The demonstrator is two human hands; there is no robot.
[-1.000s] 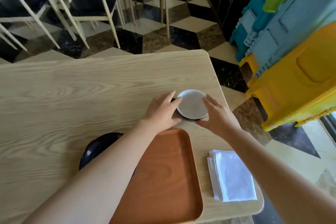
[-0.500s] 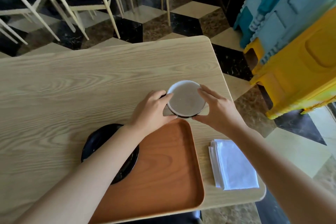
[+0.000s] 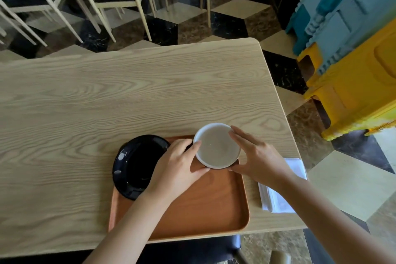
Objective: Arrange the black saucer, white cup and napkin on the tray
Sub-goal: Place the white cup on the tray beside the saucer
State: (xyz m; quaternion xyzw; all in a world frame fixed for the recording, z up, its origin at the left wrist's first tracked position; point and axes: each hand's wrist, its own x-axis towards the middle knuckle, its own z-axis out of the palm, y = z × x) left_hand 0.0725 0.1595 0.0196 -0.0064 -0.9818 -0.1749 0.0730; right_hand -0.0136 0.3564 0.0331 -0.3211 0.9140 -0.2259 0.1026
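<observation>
One cup [image 3: 216, 146], saucer [image 3: 137, 165], napkin [image 3: 278, 197]

The table [image 3: 107, 103] was matt, grained wood; the tray [image 3: 214, 206] smooth wood; the saucer [image 3: 132, 163] glossy black.

Soft daylight, slight blur, wide-angle edge distortion.
</observation>
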